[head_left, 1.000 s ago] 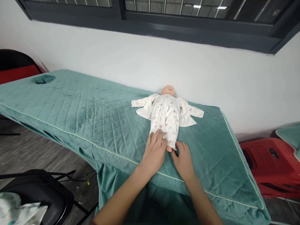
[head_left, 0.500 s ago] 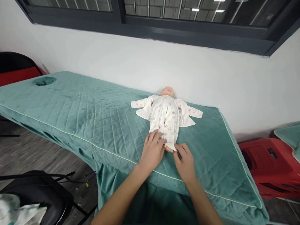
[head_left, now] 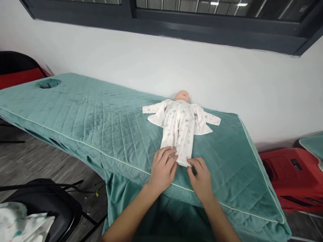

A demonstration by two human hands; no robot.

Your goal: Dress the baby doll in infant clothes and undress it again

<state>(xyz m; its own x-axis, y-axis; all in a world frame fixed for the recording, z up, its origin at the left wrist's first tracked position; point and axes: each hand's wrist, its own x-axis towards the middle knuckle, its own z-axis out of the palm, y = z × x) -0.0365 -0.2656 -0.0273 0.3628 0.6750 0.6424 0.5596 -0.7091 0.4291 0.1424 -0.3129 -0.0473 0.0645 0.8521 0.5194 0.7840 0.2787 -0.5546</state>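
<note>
A baby doll [head_left: 182, 95] lies on its back on the green quilted bed cover, its head toward the wall. It wears a white printed top [head_left: 158, 118] with the sleeves spread out and the front flaps open to both sides. White printed trousers [head_left: 185, 143] cover its belly and legs. My left hand [head_left: 163, 169] is curled at the left trouser leg, with thumb and forefinger at the near cuff. The right corner of that cuff is pinched between the thumb and fingers of my right hand [head_left: 200, 176]. The doll's feet are hidden.
The green bed [head_left: 88, 117] stretches left to a face hole [head_left: 48, 83] and stands against a white wall under a dark window frame [head_left: 161, 25]. A black chair [head_left: 47, 205] bearing printed cloth [head_left: 27, 222] stands lower left. Red plastic furniture [head_left: 295, 174] is at right.
The trouser cuff has come down toward me, covering the doll's toes that showed before. Both my hands moved slightly nearer, and the view has tilted down a little.
</note>
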